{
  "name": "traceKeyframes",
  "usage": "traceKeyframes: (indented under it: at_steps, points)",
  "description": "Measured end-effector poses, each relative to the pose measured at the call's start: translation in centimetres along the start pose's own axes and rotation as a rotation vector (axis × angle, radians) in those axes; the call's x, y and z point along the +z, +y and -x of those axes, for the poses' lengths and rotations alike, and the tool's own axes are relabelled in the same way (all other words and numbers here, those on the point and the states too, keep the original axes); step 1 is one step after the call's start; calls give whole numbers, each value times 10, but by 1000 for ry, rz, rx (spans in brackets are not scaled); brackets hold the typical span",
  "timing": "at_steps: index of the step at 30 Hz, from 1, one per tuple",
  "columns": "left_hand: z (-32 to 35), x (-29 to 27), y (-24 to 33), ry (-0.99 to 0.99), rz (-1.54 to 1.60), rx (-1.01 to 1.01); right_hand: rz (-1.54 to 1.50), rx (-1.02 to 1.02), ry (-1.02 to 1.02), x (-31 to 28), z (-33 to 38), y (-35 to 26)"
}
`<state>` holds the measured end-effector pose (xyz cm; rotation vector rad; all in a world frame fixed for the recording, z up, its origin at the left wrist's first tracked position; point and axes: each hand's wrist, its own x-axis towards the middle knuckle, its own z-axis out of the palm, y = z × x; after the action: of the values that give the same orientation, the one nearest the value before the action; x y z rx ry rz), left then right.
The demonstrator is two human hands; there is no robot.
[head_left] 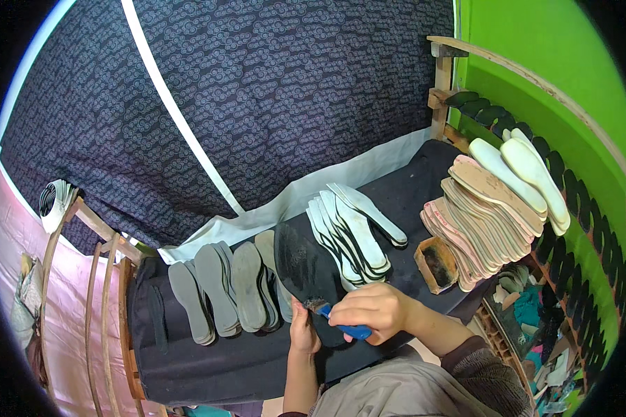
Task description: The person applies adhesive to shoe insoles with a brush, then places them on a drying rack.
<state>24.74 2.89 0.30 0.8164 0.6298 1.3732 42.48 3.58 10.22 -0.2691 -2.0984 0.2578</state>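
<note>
A black shoe insole stands tilted in front of me, held near its lower end by my left hand, whose fingers go behind it. My right hand is closed round the blue handle of a brush. The brush's head meets the lower part of the black insole, beside my left thumb. Behind the insole on its right lies a fanned group of white insoles with dark undersides. To its left are several short stacks of grey insoles, one partly covered by the black insole.
A dark cloth covers the table. At right stand tall stacks of beige insoles, with white insoles on top. Near them sits a small wooden box with a dark inside. Racks of black soles line the green wall.
</note>
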Motion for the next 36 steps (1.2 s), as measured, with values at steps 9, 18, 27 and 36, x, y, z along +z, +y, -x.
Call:
traceKeyframes:
  at_steps: [9,18,27,36]
  points:
    - [0,10,11,-190,106,-75,283,60,280,-14,-13,6]
    - [4,12,12,-165,53,-39,283,36,316,-9,-18,8]
    - [5,8,7,-91,3,-91,30,68,146,-11,-14,2]
    - [2,4,2,-295,51,-126,208,60,242,-20,-24,13]
